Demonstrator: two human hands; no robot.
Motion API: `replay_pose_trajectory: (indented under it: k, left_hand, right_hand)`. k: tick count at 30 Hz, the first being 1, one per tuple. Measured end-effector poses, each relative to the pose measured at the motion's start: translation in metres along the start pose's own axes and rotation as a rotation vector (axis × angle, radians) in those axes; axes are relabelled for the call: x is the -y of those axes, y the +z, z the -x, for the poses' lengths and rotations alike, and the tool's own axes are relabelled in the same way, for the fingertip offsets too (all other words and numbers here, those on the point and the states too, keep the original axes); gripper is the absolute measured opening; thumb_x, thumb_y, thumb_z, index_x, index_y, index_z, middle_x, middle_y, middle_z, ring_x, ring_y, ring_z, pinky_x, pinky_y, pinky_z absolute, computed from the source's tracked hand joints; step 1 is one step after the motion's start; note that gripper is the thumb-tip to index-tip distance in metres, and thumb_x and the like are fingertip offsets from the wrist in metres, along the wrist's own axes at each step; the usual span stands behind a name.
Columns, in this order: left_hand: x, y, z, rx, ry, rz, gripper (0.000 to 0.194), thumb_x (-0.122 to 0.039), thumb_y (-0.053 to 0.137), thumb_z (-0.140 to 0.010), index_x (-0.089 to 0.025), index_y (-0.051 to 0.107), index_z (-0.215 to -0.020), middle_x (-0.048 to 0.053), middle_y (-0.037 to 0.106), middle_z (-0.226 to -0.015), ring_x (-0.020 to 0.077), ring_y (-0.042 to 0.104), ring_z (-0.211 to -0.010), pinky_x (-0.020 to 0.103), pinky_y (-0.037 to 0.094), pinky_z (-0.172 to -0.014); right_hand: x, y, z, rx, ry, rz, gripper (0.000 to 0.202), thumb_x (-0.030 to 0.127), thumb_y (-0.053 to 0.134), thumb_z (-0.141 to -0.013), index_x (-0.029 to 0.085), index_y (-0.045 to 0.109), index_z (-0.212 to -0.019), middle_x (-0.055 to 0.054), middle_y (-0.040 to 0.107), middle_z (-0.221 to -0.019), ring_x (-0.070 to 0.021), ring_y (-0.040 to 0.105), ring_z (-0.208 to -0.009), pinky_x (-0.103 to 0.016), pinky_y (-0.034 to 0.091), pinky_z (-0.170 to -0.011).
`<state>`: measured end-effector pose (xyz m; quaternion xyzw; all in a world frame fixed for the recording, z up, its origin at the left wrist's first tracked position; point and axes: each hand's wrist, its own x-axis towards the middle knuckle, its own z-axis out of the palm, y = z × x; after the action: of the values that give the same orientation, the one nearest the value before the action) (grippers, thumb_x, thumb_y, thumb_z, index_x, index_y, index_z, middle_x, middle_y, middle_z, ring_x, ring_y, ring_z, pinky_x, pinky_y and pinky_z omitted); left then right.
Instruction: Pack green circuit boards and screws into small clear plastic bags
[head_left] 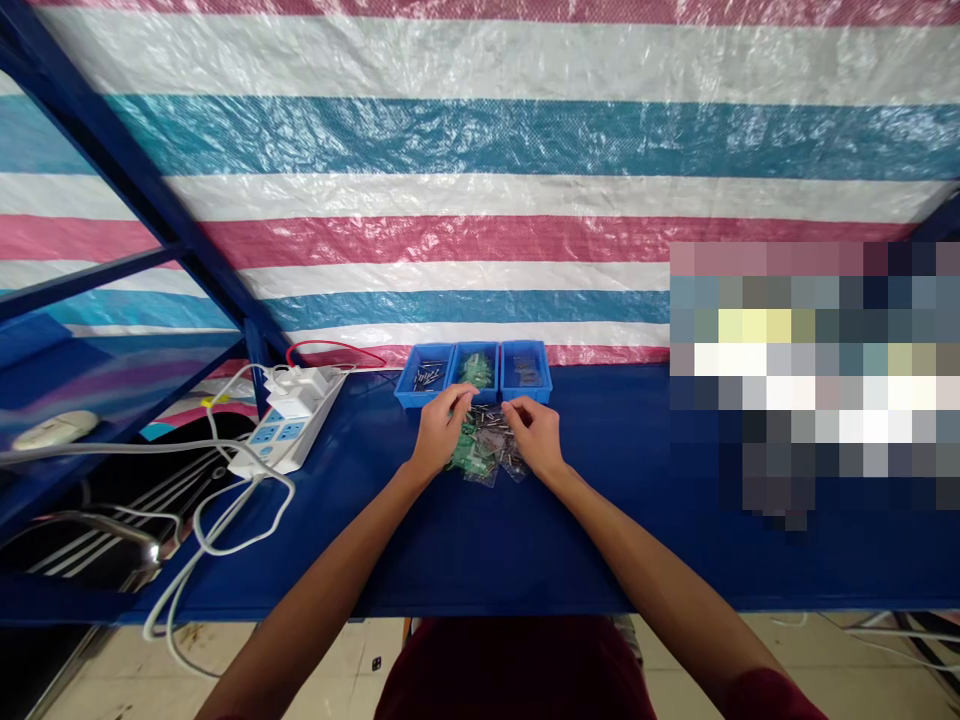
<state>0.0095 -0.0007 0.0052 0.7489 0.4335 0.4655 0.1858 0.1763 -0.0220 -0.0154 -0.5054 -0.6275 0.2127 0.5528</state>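
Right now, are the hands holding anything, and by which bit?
I can't tell: the left hand and right hand are at the parts pile; details are too small.

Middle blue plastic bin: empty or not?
Not empty: small green pieces show inside the middle blue plastic bin. Cannot tell how deep they lie.

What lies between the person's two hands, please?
The head view shows a mixed pile between the left hand and right hand: green pieces, clear packets and small metal-looking pieces.
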Motion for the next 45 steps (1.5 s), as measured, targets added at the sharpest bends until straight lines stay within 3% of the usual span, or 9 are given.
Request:
replay_pose_trajectory:
  k: [9, 15, 21, 25, 29, 33, 37, 45]
  left_hand:
    - [0.008, 0.002, -0.001, -0.001, 0.028, -0.027, 0.032, -0.033, 0.040, -0.095, -0.018, 0.053, -0.119, 0.002, 0.059, -0.080, 0.0129, 0.055, -0.067, 0.024, 0.046, -0.069]
    - [0.004, 0.000, -0.002, -0.032, 0.133, -0.045, 0.025, -0.030, 0.047, -0.092, -0.017, 0.068, -0.090, 0.005, 0.068, -0.085, 0.0153, 0.062, -0.076, 0.026, 0.048, -0.073]
    - [0.006, 0.003, 0.000, -0.079, 0.030, -0.013, 0.019, -0.033, 0.055, -0.087, -0.018, 0.065, -0.091, -0.002, 0.065, -0.064, 0.0122, 0.061, -0.060, 0.023, 0.048, -0.066]
    - [0.005, 0.004, 0.001, -0.049, 0.041, 0.008, 0.018, -0.034, 0.055, -0.087, -0.018, 0.064, -0.088, -0.004, 0.061, -0.058, 0.0106, 0.059, -0.055, 0.021, 0.046, -0.061]
    - [0.002, 0.004, 0.002, -0.032, 0.058, 0.046, 0.018, -0.034, 0.057, -0.086, -0.018, 0.066, -0.085, -0.003, 0.062, -0.060, 0.0106, 0.059, -0.056, 0.021, 0.047, -0.061]
    - [0.002, 0.005, 0.001, -0.040, -0.019, 0.143, 0.021, -0.035, 0.064, -0.080, -0.018, 0.069, -0.091, -0.001, 0.067, -0.063, 0.0119, 0.061, -0.056, 0.022, 0.049, -0.060]
    - [0.002, 0.006, 0.000, -0.079, -0.077, 0.249, 0.023, -0.038, 0.070, -0.074, -0.015, 0.071, -0.079, 0.003, 0.070, -0.069, 0.0133, 0.062, -0.056, 0.024, 0.052, -0.057]
    - [-0.004, 0.004, 0.004, -0.134, 0.047, -0.012, 0.018, -0.034, 0.067, -0.078, -0.017, 0.072, -0.079, 0.003, 0.072, -0.073, 0.0129, 0.061, -0.058, 0.025, 0.051, -0.062]
  right_hand:
    - [-0.001, 0.000, 0.000, -0.009, -0.015, 0.002, 0.035, 0.042, 0.048, -0.088, 0.017, 0.063, -0.069, 0.002, 0.052, -0.054, -0.0110, 0.047, -0.050, -0.023, 0.035, -0.054]
    - [0.000, -0.001, 0.000, -0.013, -0.017, -0.004, 0.035, 0.042, 0.048, -0.088, 0.017, 0.064, -0.071, 0.001, 0.056, -0.056, -0.0119, 0.048, -0.051, -0.024, 0.036, -0.054]
    - [0.000, 0.000, -0.001, 0.020, -0.074, -0.019, 0.028, 0.038, 0.050, -0.088, 0.018, 0.068, -0.084, -0.003, 0.065, -0.075, -0.0133, 0.055, -0.060, -0.025, 0.043, -0.060]
    - [-0.002, 0.003, -0.001, 0.094, -0.131, -0.009, 0.027, 0.039, 0.051, -0.089, 0.019, 0.068, -0.094, -0.004, 0.065, -0.079, -0.0125, 0.053, -0.058, -0.025, 0.045, -0.060]
    - [-0.002, 0.003, 0.000, 0.096, -0.158, -0.014, 0.025, 0.038, 0.051, -0.089, 0.019, 0.068, -0.088, -0.003, 0.063, -0.076, -0.0124, 0.053, -0.058, -0.025, 0.044, -0.058]
    - [0.001, 0.002, 0.000, 0.049, -0.150, -0.035, 0.025, 0.036, 0.050, -0.090, 0.019, 0.067, -0.083, -0.003, 0.062, -0.075, -0.0128, 0.053, -0.059, -0.025, 0.043, -0.060]
    - [0.003, 0.001, 0.000, 0.031, -0.116, -0.033, 0.026, 0.038, 0.050, -0.089, 0.019, 0.066, -0.082, -0.003, 0.063, -0.073, -0.0133, 0.054, -0.061, -0.026, 0.043, -0.061]
    - [0.001, 0.000, 0.000, 0.059, -0.084, -0.022, 0.028, 0.039, 0.051, -0.088, 0.018, 0.066, -0.077, -0.002, 0.063, -0.070, -0.0131, 0.054, -0.060, -0.025, 0.043, -0.059]
